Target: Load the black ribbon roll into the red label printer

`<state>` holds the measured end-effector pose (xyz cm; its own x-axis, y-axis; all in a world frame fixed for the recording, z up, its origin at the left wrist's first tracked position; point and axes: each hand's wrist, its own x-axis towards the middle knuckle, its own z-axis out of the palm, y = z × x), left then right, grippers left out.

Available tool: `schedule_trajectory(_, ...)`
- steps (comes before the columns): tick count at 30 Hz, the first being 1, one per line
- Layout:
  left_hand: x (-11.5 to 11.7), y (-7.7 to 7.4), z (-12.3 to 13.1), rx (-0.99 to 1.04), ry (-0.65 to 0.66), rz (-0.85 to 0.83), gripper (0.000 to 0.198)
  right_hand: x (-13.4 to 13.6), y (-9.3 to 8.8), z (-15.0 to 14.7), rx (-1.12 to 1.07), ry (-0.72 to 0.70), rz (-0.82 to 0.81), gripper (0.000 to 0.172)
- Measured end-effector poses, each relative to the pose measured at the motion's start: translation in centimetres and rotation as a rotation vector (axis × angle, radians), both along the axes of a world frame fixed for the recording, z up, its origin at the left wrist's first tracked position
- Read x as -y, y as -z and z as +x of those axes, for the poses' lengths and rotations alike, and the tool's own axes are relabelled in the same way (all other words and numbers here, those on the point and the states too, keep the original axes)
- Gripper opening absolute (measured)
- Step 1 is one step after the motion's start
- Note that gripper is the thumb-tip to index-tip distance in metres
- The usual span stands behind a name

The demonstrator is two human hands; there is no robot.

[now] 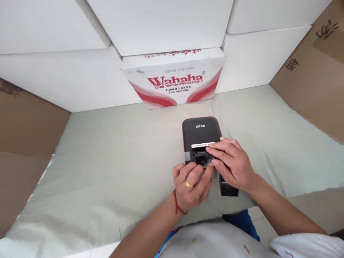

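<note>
A black printer-like device point(200, 134) with rounded corners and a red edge lies flat on the cloth, white lettering at its far end and a warning strip across its middle. In its near half is a dark recess, where a glossy, wrinkled clear plastic film point(203, 158) shows. My left hand point(192, 182), with a gold ring and a red string bracelet, is curled at the near edge, thumb and index finger pinching the film. My right hand point(233, 163) reaches over the device's right side, fingertips closed at the film. Just below that hand lies a small black block point(229, 188), partly covered.
A pale green cloth point(120, 154) covers the table. At the back stands a white and red Wahaha water carton point(174, 82), with white boxes point(161, 25) behind and above. Brown cardboard boxes flank the left point(27, 143) and right point(311, 79).
</note>
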<state>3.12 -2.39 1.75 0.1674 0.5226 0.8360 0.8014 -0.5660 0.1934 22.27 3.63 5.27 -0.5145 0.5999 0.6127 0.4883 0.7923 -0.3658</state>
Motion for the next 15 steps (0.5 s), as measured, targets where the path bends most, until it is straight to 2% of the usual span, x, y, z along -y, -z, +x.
schedule_trajectory(2,-0.1,0.0,-0.7,0.091,0.053,-0.027,0.037,0.8,0.5,0.1,-0.035,-0.059,0.026,0.029)
schedule_trajectory(4,-0.5,0.1,-1.7,0.258,0.055,-0.092,0.046,1.7,1.0,0.2,-0.052,-0.078,0.077,0.031)
schedule_trajectory(6,-1.4,0.4,-2.7,0.493,0.014,-0.214,0.047,2.4,1.5,0.3,-0.070,-0.063,0.109,0.033)
schedule_trajectory(8,-2.5,1.1,-3.6,0.728,0.043,-0.401,0.047,2.9,1.9,0.4,-0.092,-0.038,0.114,0.039)
schedule_trajectory(11,-4.1,2.2,-4.4,1.047,0.264,-0.693,0.063,3.1,2.2,0.5,-0.116,-0.020,0.110,0.046)
schedule_trajectory(15,-5.7,3.1,-4.5,1.270,0.521,-0.795,0.086,3.1,2.4,0.5,-0.133,-0.017,0.102,0.048)
